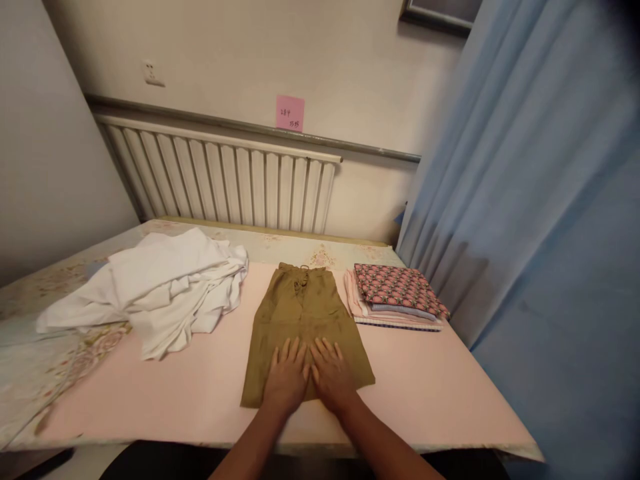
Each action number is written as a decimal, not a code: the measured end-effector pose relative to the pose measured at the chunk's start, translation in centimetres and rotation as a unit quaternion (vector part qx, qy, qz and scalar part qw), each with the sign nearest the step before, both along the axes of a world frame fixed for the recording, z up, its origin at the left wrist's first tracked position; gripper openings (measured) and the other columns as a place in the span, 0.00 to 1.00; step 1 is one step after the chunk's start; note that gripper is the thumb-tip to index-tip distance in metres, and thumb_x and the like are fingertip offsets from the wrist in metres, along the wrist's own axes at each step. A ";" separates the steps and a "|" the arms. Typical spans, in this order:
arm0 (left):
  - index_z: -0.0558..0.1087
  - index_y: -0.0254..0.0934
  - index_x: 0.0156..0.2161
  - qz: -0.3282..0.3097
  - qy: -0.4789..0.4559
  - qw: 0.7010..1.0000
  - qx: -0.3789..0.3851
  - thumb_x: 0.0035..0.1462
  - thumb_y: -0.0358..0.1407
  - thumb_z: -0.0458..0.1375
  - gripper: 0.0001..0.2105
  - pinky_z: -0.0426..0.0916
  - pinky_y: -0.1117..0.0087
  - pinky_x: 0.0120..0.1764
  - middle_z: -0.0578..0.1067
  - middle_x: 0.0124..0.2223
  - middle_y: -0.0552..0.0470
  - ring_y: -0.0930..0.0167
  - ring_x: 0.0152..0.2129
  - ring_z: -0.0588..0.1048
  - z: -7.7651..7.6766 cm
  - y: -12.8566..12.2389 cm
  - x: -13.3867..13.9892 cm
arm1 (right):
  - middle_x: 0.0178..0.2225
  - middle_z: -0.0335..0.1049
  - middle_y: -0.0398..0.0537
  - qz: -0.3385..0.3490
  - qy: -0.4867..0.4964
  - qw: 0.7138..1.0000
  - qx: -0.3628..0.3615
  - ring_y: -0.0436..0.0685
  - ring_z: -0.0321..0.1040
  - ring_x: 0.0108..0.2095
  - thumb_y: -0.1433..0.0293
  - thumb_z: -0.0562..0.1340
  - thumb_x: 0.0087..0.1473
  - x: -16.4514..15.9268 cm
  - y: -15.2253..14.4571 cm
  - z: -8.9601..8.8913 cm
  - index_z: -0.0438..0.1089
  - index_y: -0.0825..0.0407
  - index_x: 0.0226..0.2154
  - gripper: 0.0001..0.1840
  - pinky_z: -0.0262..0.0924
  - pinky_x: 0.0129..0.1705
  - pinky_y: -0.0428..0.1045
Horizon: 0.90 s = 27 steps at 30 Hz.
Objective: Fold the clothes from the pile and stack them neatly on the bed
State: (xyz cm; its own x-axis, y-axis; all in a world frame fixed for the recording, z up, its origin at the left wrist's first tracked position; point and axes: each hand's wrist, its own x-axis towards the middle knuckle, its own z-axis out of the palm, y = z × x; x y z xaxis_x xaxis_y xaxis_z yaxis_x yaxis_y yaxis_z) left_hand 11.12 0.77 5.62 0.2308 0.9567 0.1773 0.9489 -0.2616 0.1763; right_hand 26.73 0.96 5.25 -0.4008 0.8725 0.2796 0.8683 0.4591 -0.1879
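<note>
An olive-brown garment with a drawstring waist lies flat on a pink sheet, its waist pointing away from me and its wide hem near me. Whether it is shorts or a skirt I cannot tell. On its lower left half my left hand rests palm down, fingers spread. My right hand lies flat beside it on the lower right half, fingers also apart. The thumbs almost meet at the middle. Neither hand grips anything.
White clothes lie in a loose heap to the left. A folded stack topped by a patterned cloth sits at the right. The pink sheet covers a table before a radiator. A blue curtain hangs along the right edge.
</note>
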 end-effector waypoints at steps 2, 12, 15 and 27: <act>0.58 0.41 0.63 0.004 0.010 1.000 -0.002 0.62 0.42 0.44 0.25 0.46 0.50 0.61 0.58 0.66 0.48 0.59 0.64 0.52 0.2 0.0 -0.9 | 0.65 0.50 0.48 -0.003 -0.004 1.000 -0.001 0.61 0.41 0.66 0.63 0.52 0.61 0.7 0.1 0.3 0.54 0.47 0.62 0.27 0.37 0.64 0.63; 0.57 0.37 0.64 0.082 0.039 0.996 0.010 0.63 0.45 0.41 0.27 0.46 0.53 0.61 0.57 0.66 0.48 0.59 0.64 0.50 0.4 0.6 -6.0 | 0.64 0.52 0.51 -0.064 0.000 0.998 0.011 0.63 0.45 0.64 0.57 0.52 0.62 4.6 0.9 0.4 0.57 0.50 0.61 0.28 0.39 0.64 0.61; 0.57 0.37 0.64 0.092 0.039 0.995 0.010 0.63 0.45 0.40 0.27 0.46 0.53 0.61 0.56 0.66 0.48 0.59 0.64 0.51 0.3 0.4 -6.6 | 0.63 0.54 0.53 -0.070 0.003 0.997 0.023 0.63 0.46 0.64 0.60 0.51 0.63 5.4 0.9 0.3 0.58 0.53 0.60 0.26 0.40 0.64 0.61; 0.58 0.38 0.63 0.097 0.031 0.995 0.017 0.63 0.44 0.41 0.26 0.46 0.52 0.61 0.57 0.66 0.48 0.59 0.64 0.52 0.3 0.4 -6.7 | 0.65 0.50 0.54 0.008 0.027 0.999 0.033 0.62 0.41 0.66 0.59 0.52 0.62 0.3 0.5 2.7 0.57 0.52 0.60 0.27 0.37 0.65 0.63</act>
